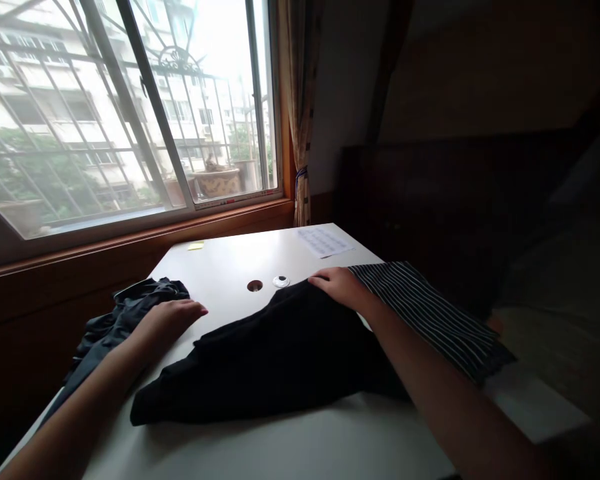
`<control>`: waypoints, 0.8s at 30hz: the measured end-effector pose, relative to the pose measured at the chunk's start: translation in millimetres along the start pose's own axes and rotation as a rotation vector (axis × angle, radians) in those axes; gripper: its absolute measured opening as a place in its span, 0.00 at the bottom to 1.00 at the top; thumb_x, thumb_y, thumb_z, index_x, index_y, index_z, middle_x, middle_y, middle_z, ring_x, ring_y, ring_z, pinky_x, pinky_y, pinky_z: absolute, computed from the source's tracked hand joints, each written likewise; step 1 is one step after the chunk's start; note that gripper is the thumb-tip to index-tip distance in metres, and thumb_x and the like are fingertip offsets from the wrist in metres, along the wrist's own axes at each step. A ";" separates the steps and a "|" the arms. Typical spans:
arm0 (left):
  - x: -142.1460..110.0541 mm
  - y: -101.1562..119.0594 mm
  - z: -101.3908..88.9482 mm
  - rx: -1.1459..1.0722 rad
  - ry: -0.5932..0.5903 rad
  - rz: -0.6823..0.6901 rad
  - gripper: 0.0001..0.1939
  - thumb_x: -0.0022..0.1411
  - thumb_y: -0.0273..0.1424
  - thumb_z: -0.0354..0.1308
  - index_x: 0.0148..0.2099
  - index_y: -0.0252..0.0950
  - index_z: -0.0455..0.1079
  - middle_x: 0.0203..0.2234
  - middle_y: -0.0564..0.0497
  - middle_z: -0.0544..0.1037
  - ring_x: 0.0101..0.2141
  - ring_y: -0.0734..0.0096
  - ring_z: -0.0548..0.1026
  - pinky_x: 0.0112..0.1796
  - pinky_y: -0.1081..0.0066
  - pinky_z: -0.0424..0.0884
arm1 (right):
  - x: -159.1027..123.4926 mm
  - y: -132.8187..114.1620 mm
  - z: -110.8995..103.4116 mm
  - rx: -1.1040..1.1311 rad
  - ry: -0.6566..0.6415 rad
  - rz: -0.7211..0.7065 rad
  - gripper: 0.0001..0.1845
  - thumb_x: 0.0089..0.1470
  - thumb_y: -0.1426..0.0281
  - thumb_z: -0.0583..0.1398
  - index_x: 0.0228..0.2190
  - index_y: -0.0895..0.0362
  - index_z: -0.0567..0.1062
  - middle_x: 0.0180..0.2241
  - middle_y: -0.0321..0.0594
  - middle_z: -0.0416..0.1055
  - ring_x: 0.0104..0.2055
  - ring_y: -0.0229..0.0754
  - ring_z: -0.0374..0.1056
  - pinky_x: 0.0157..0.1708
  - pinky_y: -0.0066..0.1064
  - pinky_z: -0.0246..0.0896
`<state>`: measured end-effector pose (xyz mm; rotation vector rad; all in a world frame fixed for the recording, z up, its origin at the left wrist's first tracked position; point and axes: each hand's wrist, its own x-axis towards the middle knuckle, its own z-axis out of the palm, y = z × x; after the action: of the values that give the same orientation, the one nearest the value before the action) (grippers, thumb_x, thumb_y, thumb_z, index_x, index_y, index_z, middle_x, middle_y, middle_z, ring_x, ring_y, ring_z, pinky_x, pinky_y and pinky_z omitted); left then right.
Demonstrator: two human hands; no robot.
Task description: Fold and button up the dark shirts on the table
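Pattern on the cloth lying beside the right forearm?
Thin pale stripes on dark cloth; shows best in the head view.

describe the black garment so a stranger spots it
On the white table by the window, the black garment lies central, the right hand on its far edge. It's plain and spread, unlike the bunched garment left and striped cloth right.

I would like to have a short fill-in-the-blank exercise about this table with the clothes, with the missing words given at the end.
1. The right hand touches the black garment, while the striped cloth lies further to the ____.
2. The ____ hand is the one closer to the crumpled dark garment.
3. The sticky note near the far edge of the white table is ____ in colour.
4. A tied ____ hangs beside the window.

Missing words: right; left; yellow; curtain.
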<state>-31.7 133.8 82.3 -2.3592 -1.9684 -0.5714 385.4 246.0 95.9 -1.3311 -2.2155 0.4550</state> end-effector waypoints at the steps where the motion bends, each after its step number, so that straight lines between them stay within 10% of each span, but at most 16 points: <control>1: -4.5 -2.4 10.6 0.014 -0.042 0.016 0.20 0.65 0.48 0.52 0.43 0.42 0.80 0.41 0.47 0.83 0.39 0.55 0.80 0.41 0.64 0.74 | 0.0 11.8 8.8 -0.099 -0.019 0.073 0.15 0.62 0.60 0.58 0.41 0.51 0.82 0.43 0.39 0.80 0.47 0.45 0.74 0.49 0.31 0.63; 8: -44.2 -15.5 59.5 -0.107 -0.184 -0.012 0.26 0.65 0.49 0.53 0.59 0.43 0.71 0.47 0.45 0.77 0.44 0.57 0.77 0.45 0.63 0.73 | -14.6 64.6 55.2 -0.215 -0.084 0.232 0.12 0.56 0.65 0.63 0.42 0.53 0.81 0.46 0.45 0.78 0.49 0.49 0.72 0.45 0.32 0.62; 14: -36.8 -14.7 93.2 -0.301 0.043 -0.153 0.35 0.57 0.47 0.60 0.63 0.36 0.66 0.45 0.42 0.75 0.37 0.58 0.77 0.41 0.60 0.74 | -23.6 78.2 81.5 -0.160 -0.061 0.283 0.15 0.61 0.60 0.59 0.43 0.56 0.77 0.41 0.47 0.78 0.43 0.47 0.73 0.38 0.30 0.59; 24: -8.7 9.4 54.2 -0.467 0.321 -0.090 0.14 0.62 0.39 0.57 0.41 0.36 0.77 0.38 0.46 0.80 0.35 0.62 0.77 0.38 0.65 0.73 | -24.6 105.0 41.6 0.032 0.142 0.310 0.13 0.57 0.61 0.57 0.30 0.56 0.77 0.33 0.41 0.78 0.37 0.45 0.73 0.37 0.30 0.59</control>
<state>-9.6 136.8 31.4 -2.2074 -1.9603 -1.4523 445.8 271.9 0.8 -1.6446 -1.8865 0.4879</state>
